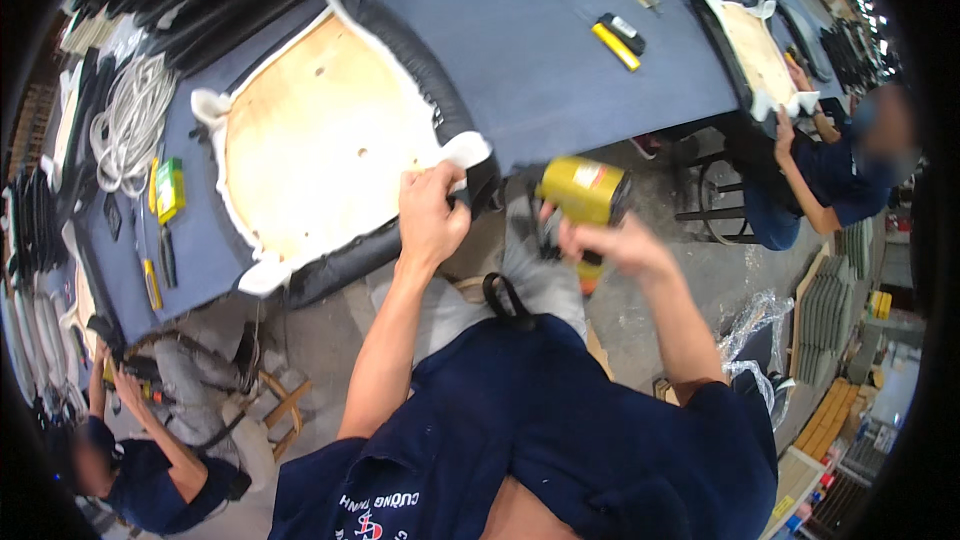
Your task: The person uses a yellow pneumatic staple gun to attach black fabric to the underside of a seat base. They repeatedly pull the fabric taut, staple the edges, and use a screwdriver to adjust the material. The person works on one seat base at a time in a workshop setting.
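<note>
the padded seat (320, 130) lies board-up on the table (560, 80), presumably so its underside is reachable. my left hand (432, 215) is closed, pinching the white flap (467, 149) at the seat's near right corner, likely for tautness; my right hand (615, 243) grips the yellow power tool (580, 188) right of the seat, perhaps for corner access.

The panel (300, 105) is pale tan, its lining (467, 150) white, its cover (415, 52) black. The gun (580, 189) is olive-yellow and black, the desk (520, 70) blue-grey, the shirt (600, 410) navy with white-and-red print (370, 525), the cord (130, 125) greyish white.
</note>
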### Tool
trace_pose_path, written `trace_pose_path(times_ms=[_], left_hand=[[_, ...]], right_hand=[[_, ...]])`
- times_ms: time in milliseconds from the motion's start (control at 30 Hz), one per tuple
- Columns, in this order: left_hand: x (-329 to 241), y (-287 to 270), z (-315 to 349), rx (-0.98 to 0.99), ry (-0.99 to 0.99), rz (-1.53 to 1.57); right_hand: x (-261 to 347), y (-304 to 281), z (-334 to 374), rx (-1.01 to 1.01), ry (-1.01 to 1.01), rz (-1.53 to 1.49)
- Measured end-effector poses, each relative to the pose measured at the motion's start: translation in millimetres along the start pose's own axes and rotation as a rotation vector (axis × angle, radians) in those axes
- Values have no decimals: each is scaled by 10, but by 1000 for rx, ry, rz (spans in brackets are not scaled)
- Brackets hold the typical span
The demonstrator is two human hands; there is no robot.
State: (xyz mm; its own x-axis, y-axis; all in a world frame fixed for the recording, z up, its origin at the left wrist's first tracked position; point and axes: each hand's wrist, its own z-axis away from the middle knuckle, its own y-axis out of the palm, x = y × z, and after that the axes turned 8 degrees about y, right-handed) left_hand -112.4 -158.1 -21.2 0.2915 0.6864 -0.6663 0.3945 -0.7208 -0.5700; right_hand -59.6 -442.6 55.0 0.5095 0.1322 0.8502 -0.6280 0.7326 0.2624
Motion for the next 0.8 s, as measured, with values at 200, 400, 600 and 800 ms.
trace_pose_path(times_ms=[200, 400, 600, 800], left_hand=[[47, 19, 13, -42, -36, 19], [32, 17, 19, -42, -74, 29], [23, -51, -73, 104, -47, 9], [52, -509, -167, 321, -130, 182]], right_hand=[[-724, 159, -119, -448, -394, 783], [-393, 156, -368, -248, -348, 895], [-89, 161, -507, -171, -202, 990], [-203, 134, -595, -200, -365, 870]])
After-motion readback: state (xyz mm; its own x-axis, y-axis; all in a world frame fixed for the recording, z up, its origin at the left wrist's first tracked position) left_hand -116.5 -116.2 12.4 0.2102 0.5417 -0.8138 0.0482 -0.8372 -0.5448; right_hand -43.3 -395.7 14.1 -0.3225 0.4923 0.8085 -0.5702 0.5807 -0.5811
